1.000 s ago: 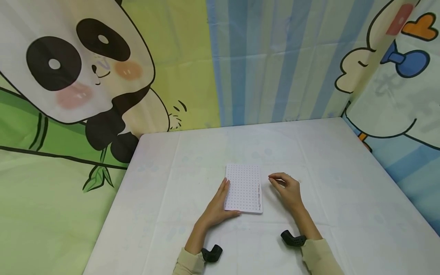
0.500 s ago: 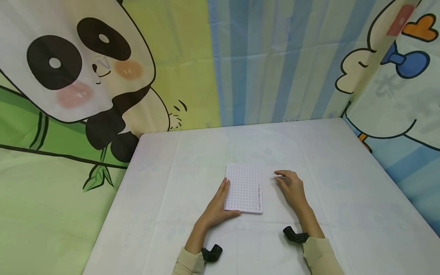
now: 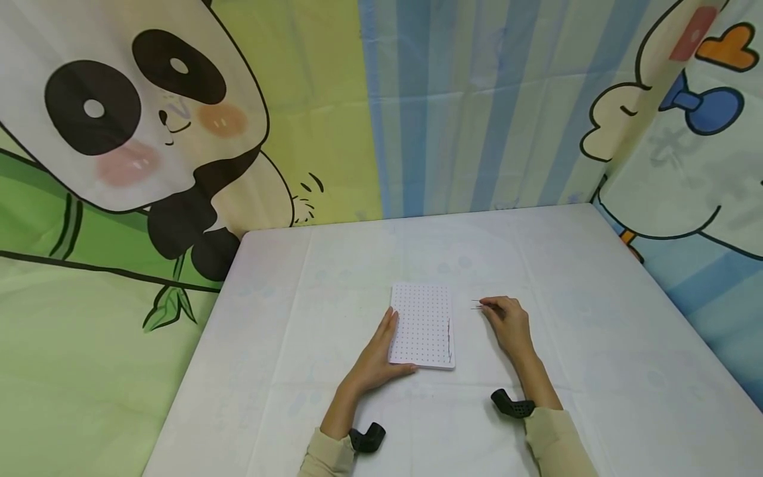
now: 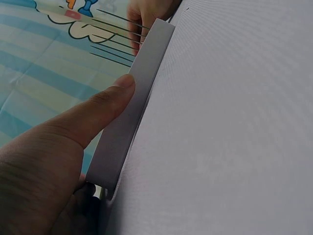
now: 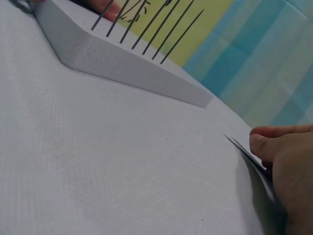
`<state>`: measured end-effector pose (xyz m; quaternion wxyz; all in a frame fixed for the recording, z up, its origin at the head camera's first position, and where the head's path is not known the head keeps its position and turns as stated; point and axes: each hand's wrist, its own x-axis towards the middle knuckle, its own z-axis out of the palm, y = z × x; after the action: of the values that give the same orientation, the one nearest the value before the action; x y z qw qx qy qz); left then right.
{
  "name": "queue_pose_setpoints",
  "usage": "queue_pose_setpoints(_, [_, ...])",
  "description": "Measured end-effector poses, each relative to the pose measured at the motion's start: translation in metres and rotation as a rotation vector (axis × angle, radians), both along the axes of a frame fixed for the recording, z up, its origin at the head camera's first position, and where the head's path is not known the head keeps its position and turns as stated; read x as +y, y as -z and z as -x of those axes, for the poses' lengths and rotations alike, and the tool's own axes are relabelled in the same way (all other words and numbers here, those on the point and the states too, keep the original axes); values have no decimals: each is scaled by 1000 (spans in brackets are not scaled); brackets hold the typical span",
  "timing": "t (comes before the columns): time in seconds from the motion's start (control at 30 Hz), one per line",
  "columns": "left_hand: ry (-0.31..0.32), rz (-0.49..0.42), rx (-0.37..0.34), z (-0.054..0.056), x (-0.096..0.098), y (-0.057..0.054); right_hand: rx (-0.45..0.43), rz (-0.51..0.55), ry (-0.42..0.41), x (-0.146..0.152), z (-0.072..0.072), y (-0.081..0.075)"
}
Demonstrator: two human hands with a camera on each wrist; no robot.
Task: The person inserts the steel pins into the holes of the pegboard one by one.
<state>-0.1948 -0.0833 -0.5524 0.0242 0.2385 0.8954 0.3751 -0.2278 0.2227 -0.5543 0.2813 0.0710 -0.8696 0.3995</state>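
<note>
A white board [image 3: 420, 318] with rows of small dots or holes lies flat in front of me. Along its right side stands a row of several thin metal pins [image 5: 147, 30], upright in the right wrist view. My left hand [image 3: 374, 358] rests against the board's near left corner, its fingers straight along the left side. The left thumb [image 4: 128, 82] presses the near side face. Off to the board's right, my right hand [image 3: 508, 326] pinches thin, dark metal pins [image 5: 239, 145] between thumb and fingers, points toward the board, low over the table. Their rear ends are hidden in the hand.
A white cloth covers the table [image 3: 334, 271]. Behind it hangs a striped and yellow curtain [image 3: 310, 106] with a panda print, and a further printed curtain [image 3: 685, 179] borders the right side. Black wrist cameras [image 3: 367, 438] sit at both cuffs.
My right hand has moved a little to the right, away from the board, and the pins now stick out past its fingertips. The left hand and the board stay where they were.
</note>
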Motion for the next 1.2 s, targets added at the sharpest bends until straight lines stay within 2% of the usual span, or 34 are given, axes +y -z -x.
queue_pose_setpoints(0.37, [4, 0, 2, 0, 0, 0, 17, -3, 52, 0, -1, -1])
queue_pose_setpoints(0.73, [-3, -2, 1, -2, 1, -1, 5, -16, 30, 1, 1, 0])
queue_pose_setpoints(1.2, [-2, 1, 3, -2, 0, -2, -65, -61, 27, -1, 3, -1])
